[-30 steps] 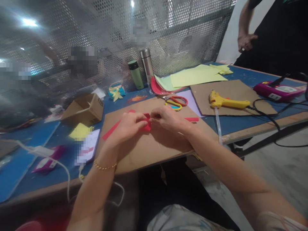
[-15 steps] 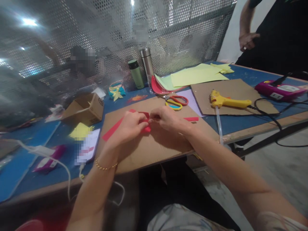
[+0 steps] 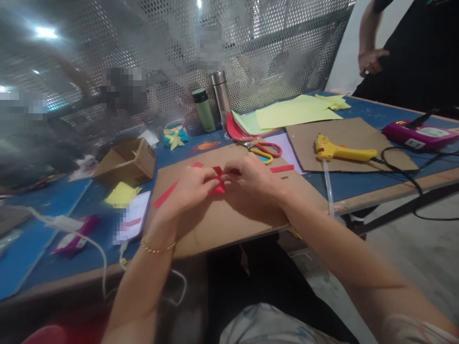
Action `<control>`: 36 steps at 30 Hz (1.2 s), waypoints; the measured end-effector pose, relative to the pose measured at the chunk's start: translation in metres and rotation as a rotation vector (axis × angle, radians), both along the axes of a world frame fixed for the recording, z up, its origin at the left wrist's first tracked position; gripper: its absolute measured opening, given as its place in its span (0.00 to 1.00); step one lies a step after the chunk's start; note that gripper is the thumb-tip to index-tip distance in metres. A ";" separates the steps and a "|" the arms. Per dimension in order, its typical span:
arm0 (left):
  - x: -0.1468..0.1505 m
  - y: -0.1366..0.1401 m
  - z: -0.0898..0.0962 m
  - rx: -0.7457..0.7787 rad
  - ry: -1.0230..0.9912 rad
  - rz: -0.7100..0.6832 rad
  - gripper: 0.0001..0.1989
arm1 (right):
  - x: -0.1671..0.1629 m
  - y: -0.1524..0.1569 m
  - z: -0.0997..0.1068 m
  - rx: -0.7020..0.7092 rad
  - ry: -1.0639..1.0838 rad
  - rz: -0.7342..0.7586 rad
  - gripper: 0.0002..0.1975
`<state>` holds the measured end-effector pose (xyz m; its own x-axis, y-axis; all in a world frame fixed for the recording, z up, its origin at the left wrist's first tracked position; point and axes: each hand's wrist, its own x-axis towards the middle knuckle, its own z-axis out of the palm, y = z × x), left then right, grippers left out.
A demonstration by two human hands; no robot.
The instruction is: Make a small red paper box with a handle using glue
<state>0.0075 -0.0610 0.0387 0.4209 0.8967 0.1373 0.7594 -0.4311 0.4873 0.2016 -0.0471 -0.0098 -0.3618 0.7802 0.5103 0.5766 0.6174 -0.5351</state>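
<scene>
Both hands meet over a brown cardboard sheet (image 3: 215, 229) and pinch a folded red paper strip (image 3: 217, 190) between them. My left hand (image 3: 195, 186) is closed on its left part, thumb and index finger pressed together. My right hand (image 3: 249, 177) grips the strip's right part with bent fingertips. One red end (image 3: 167, 193) sticks out left of my left hand, and another red end (image 3: 282, 168) shows beyond my right hand. My fingers hide much of the fold. Scissors (image 3: 265, 152) with red and yellow handles lie just behind my right hand.
A yellow glue gun (image 3: 346, 152) rests on another cardboard piece (image 3: 358, 129) at right, its cable trailing off the edge. An open box (image 3: 138, 162) and a phone (image 3: 138, 217) stand left. A steel flask (image 3: 221, 93) and green bottle (image 3: 204, 112) are behind.
The red end beyond my right hand has swung slightly upward and left. Both hands keep their pinch on the folded strip with only small finger shifts.
</scene>
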 end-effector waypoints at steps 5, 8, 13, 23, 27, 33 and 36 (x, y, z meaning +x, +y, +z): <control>-0.004 0.007 -0.012 0.017 -0.463 0.236 0.08 | -0.001 0.005 -0.001 0.515 0.196 -0.305 0.09; -0.007 0.015 -0.022 -0.011 -0.718 0.284 0.10 | -0.002 0.008 -0.004 0.495 0.311 -0.200 0.11; 0.006 0.015 -0.024 -0.107 -1.008 0.228 0.12 | -0.008 0.011 -0.008 0.150 0.418 -0.021 0.10; 0.018 0.009 -0.030 -0.280 -1.181 0.280 0.17 | -0.014 0.013 -0.008 -0.084 0.436 0.000 0.07; 0.018 0.009 -0.032 -0.306 -1.177 0.239 0.17 | -0.014 0.012 -0.009 -0.125 0.450 0.048 0.08; 0.019 0.006 -0.036 -0.235 -1.042 0.227 0.13 | -0.008 0.014 -0.005 -0.061 0.544 0.006 0.09; 0.018 0.005 -0.037 -0.234 -0.974 0.224 0.12 | -0.006 0.016 -0.004 -0.054 0.528 -0.011 0.09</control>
<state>0.0258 -0.0563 0.0018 0.0393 0.9892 0.1414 0.0404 -0.1430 0.9889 0.1954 -0.0307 -0.0138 -0.0576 0.8127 0.5799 0.2262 0.5763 -0.7853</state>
